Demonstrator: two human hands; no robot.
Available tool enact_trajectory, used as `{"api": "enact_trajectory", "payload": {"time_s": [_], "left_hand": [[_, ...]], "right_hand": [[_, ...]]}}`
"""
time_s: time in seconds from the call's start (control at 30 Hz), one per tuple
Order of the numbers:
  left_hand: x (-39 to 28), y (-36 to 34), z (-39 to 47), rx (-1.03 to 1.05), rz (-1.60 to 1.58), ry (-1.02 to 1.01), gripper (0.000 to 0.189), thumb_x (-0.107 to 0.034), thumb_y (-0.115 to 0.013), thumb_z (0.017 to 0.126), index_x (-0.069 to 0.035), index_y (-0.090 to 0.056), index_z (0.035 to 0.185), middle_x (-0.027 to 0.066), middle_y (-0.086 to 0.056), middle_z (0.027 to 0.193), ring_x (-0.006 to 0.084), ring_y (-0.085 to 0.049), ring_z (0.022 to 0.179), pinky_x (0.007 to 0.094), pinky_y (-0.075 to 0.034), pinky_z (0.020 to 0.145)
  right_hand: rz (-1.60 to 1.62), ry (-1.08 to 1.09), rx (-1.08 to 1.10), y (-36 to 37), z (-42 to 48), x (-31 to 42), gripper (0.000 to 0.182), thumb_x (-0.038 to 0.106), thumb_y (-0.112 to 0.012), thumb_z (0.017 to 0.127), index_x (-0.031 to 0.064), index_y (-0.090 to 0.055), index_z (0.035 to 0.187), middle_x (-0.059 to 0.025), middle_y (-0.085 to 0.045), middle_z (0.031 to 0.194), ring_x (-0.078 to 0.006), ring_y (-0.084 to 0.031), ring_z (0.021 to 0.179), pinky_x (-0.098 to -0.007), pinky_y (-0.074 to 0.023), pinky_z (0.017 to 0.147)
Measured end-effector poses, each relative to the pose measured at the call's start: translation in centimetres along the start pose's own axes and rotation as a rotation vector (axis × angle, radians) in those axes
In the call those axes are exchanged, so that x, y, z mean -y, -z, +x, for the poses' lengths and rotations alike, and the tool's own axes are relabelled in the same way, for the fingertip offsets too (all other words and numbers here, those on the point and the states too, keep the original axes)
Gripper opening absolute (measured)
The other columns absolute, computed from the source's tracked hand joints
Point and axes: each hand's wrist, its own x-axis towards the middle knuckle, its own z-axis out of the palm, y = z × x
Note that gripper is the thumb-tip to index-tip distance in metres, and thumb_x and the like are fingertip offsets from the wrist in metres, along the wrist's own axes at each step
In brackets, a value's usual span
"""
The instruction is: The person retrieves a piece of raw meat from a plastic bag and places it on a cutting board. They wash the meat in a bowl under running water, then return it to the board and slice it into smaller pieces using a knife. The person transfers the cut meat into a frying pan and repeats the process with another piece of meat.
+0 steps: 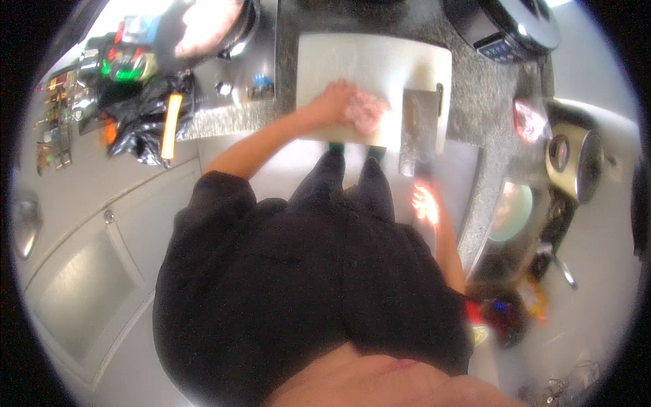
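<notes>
A piece of pale pink raw meat (366,109) lies on the white cutting board (346,56) in front of me. My left hand (338,102) rests on the meat's left side, its fingers against it. My right hand (426,202) is closed around the dark handle of a cleaver (419,124). The cleaver's wide blade is over the board's right part, to the right of the meat and apart from it. Blur and glare hide the exact finger positions of both hands.
A black plastic bag (147,112) and an orange-yellow handle (172,124) are at the left. A black appliance (513,30) stands back right. Farther right are a clear plastic package (529,121), a cream appliance (574,157) and a pale green bowl (513,211) beside the sink.
</notes>
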Motion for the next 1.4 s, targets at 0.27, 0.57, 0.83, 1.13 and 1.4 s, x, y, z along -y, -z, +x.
{"api": "enact_trajectory", "payload": {"time_s": [0.27,0.57,0.83,1.13,1.4], "left_hand": [[-2.0,-5.1,0.0,-0.222,-0.261,0.102,0.085,-0.021,-0.079,0.061,-0.002,-0.034,0.13,0.0204,-0.045,0.115,0.0391,-0.045,0.104,0.0454,-0.041,0.089],[0.4,-1.3,-3.0,-0.373,-0.49,0.259,0.07,-0.026,-0.072,0.069,-0.001,-0.041,0.128,0.0227,-0.044,0.123,0.0346,-0.049,0.11,0.044,-0.043,0.094],[8.9,12.3,-9.2,-1.029,-0.375,0.171,0.069,-0.023,-0.077,0.065,0.002,-0.046,0.122,0.016,-0.052,0.107,0.0236,-0.054,0.099,0.0348,-0.045,0.088],[20.5,20.2,-17.2,-1.218,0.22,0.348,0.041,-0.025,-0.065,0.08,-0.004,-0.058,0.115,0.0128,-0.065,0.093,0.0244,-0.062,0.085,0.0342,-0.049,0.078],[13.9,2.2,-28.4,-0.88,-0.482,0.492,0.012,-0.015,-0.062,0.083,-0.004,-0.06,0.087,0.0086,-0.059,0.087,0.0185,-0.057,0.077,0.0303,-0.047,0.07]], "right_hand": [[-0.042,-0.04,0.332,-7.8,4.6,-1.4,0.032,0.026,-0.058,0.086,0.0152,-0.041,0.061,0.0042,-0.037,0.052,-0.0086,-0.038,0.043,-0.0236,-0.0301,0.039],[-0.236,0.02,0.386,-13.9,4.0,1.4,0.029,0.019,-0.055,0.088,0.0107,-0.043,0.062,0.0008,-0.039,0.048,-0.0102,-0.04,0.04,-0.0261,-0.0358,0.039],[-0.541,0.404,0.568,-29.2,0.3,11.3,0.02,0.017,-0.055,0.084,0.0082,-0.047,0.067,-0.0016,-0.045,0.05,-0.0114,-0.044,0.04,-0.0262,-0.0366,0.039],[-0.716,0.668,0.515,-44.8,-1.6,16.0,0.018,0.016,-0.057,0.082,0.0057,-0.049,0.069,-0.0027,-0.049,0.054,-0.0123,-0.048,0.042,-0.0262,-0.0384,0.041],[-0.905,0.658,0.015,-30.8,-1.1,11.6,0.014,0.015,-0.054,0.081,0.0026,-0.054,0.075,-0.0061,-0.053,0.058,-0.0125,-0.048,0.045,-0.0283,-0.0399,0.042]]}}
